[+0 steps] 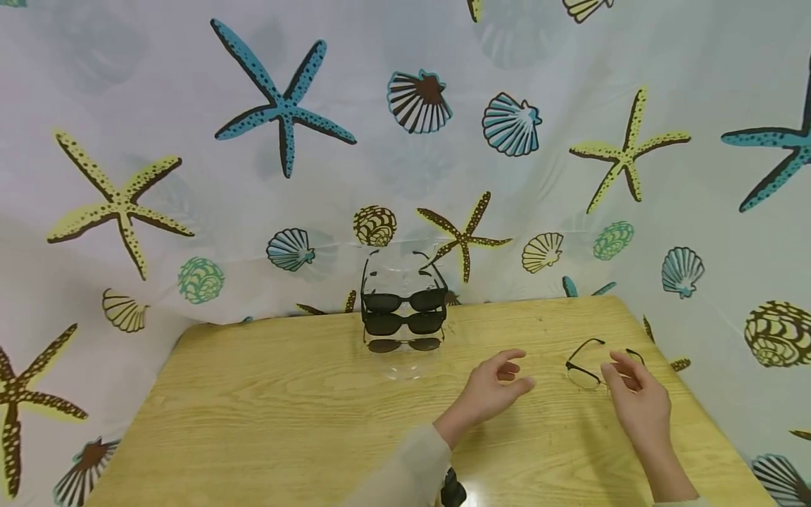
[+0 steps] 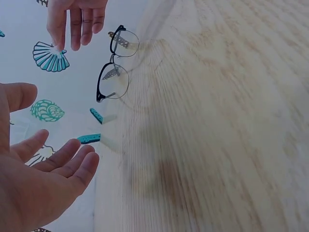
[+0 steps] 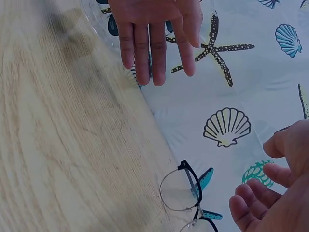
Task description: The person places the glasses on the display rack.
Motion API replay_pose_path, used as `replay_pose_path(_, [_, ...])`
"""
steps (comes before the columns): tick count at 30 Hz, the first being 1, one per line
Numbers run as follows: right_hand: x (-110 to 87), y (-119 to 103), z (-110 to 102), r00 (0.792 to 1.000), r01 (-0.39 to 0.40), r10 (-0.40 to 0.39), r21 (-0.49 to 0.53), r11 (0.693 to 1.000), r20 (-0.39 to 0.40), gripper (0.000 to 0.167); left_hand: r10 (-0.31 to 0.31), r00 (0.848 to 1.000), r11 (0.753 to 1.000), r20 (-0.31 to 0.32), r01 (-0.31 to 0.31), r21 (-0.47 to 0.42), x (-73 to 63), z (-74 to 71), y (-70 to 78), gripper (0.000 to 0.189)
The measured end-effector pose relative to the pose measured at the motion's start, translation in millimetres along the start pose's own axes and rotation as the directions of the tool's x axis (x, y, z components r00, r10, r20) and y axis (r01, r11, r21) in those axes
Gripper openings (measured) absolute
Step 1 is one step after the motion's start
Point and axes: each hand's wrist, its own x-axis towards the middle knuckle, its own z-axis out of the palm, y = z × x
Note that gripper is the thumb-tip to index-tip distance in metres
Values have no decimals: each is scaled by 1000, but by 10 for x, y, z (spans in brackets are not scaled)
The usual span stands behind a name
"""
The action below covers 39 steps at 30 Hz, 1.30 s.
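Note:
A pair of eyeglasses (image 1: 583, 372) with dark brow bars and thin lower rims lies on the right part of the table, temples unfolded toward the back. Over its right side reaches my right hand (image 1: 641, 408), fingers loosely bent and overlapping one lens in the head view. In the left wrist view, a gap shows between the glasses (image 2: 112, 59) and the right hand (image 2: 79, 21). To the left of the glasses, my left hand (image 1: 491, 389) hovers over the wood with relaxed fingers and an empty palm. Both hands hold nothing.
On a clear stand (image 1: 402, 371) at the table's back middle sit two black thick-framed sunglasses (image 1: 405, 323) and thin-rimmed sunglasses (image 1: 403, 345) below them. A white cloth (image 1: 342, 183) printed with starfish and shells borders the wooden table (image 1: 266, 401) at the back and sides.

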Motion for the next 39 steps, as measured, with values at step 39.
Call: replay_pose_path(39, [51, 576, -205, 957, -282, 277, -50, 958, -86, 52, -86, 992, 983, 94, 70, 168, 508, 787, 61, 71])
